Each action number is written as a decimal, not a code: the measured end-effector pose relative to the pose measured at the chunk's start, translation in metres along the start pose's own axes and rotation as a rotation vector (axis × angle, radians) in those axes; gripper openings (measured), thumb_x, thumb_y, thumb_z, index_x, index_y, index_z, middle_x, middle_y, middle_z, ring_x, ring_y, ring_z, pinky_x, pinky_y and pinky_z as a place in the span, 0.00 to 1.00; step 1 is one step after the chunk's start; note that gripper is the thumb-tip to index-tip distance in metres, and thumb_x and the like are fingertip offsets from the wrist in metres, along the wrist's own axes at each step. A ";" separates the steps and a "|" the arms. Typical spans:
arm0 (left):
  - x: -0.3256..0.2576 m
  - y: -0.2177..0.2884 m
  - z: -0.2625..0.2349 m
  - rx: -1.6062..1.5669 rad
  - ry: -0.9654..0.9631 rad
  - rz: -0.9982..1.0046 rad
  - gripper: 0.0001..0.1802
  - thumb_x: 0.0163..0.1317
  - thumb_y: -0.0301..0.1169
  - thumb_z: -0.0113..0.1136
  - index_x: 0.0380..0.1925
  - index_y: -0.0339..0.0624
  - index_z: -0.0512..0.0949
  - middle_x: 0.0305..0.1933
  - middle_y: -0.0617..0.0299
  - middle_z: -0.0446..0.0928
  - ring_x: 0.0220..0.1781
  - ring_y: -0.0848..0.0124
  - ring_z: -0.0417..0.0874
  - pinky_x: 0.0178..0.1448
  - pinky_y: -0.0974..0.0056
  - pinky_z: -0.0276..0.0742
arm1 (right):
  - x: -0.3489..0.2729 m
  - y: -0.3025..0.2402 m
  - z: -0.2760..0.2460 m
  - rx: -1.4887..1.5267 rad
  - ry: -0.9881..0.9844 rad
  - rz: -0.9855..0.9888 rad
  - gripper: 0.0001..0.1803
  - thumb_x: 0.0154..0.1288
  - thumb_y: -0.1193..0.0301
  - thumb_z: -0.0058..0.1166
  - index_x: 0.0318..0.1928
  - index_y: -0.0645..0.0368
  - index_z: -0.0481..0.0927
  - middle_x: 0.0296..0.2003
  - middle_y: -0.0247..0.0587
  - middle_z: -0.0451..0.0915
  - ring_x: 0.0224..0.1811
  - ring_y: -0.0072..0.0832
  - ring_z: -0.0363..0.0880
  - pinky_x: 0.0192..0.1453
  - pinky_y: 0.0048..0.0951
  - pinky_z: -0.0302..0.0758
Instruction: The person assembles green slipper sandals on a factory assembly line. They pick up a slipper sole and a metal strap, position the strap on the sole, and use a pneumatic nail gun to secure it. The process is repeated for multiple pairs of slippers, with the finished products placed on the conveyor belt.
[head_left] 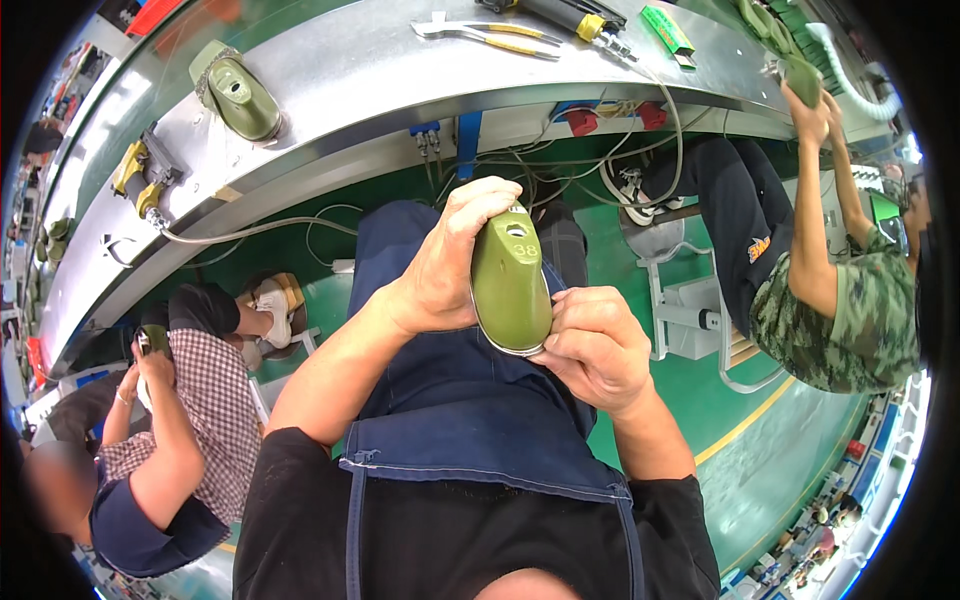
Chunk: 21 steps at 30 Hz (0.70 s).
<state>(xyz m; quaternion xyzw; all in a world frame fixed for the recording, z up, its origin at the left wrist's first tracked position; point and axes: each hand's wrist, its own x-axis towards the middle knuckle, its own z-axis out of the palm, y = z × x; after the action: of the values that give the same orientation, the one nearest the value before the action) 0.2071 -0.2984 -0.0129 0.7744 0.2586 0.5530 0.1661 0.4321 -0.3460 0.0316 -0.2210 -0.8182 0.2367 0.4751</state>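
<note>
A green plastic shoe last (510, 280) is held up in front of my apron, its narrow toe end toward me and a hole near its far top. Wrapped along the last's left side and far end is my left hand (455, 245), closed on it. My right hand (600, 345) has its thumb and fingers pinched at the last's toe rim, on the near right. A thin pale edge runs around the bottom of the toe there. Whatever else the right fingertips may hold is hidden.
On the metal bench lie another green last (245, 98), a yellow-and-black air tool (135, 180), pincers (490, 36), a second air tool (570, 18) and a green box (668, 35). Hoses hang beneath. Co-workers sit at left (165, 450) and right (835, 320), each handling a piece.
</note>
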 end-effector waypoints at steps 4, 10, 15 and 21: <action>-0.006 -0.001 0.003 -0.008 -0.008 -0.006 0.55 0.44 0.24 0.83 0.72 0.35 0.61 0.69 0.38 0.70 0.69 0.43 0.74 0.72 0.47 0.73 | 0.005 0.000 -0.001 0.087 0.033 0.087 0.27 0.52 0.66 0.83 0.49 0.58 0.84 0.47 0.42 0.82 0.50 0.42 0.83 0.54 0.41 0.81; -0.010 0.002 0.008 -0.056 -0.013 -0.033 0.57 0.41 0.26 0.85 0.72 0.34 0.61 0.69 0.37 0.70 0.70 0.42 0.74 0.72 0.46 0.73 | -0.003 0.020 -0.002 0.198 -0.118 0.190 0.51 0.52 0.48 0.81 0.71 0.58 0.73 0.71 0.54 0.72 0.73 0.51 0.69 0.77 0.50 0.66; -0.023 0.012 0.014 -0.099 -0.065 -0.100 0.60 0.41 0.28 0.87 0.74 0.36 0.59 0.70 0.38 0.69 0.69 0.43 0.74 0.72 0.45 0.72 | 0.005 0.016 -0.006 0.253 -0.196 0.352 0.73 0.39 0.39 0.83 0.81 0.57 0.59 0.80 0.56 0.59 0.82 0.56 0.57 0.83 0.54 0.57; -0.055 0.035 0.033 -0.283 -0.150 -0.373 0.71 0.44 0.33 0.91 0.79 0.39 0.44 0.76 0.41 0.63 0.75 0.53 0.72 0.76 0.48 0.71 | -0.006 0.016 -0.006 0.363 -0.351 0.485 0.72 0.41 0.47 0.86 0.82 0.58 0.56 0.82 0.54 0.54 0.85 0.55 0.49 0.85 0.56 0.52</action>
<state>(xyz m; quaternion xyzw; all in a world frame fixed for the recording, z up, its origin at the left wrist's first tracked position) 0.2319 -0.3580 -0.0473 0.7212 0.3041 0.4843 0.3910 0.4421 -0.3358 0.0210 -0.2771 -0.7556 0.5186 0.2886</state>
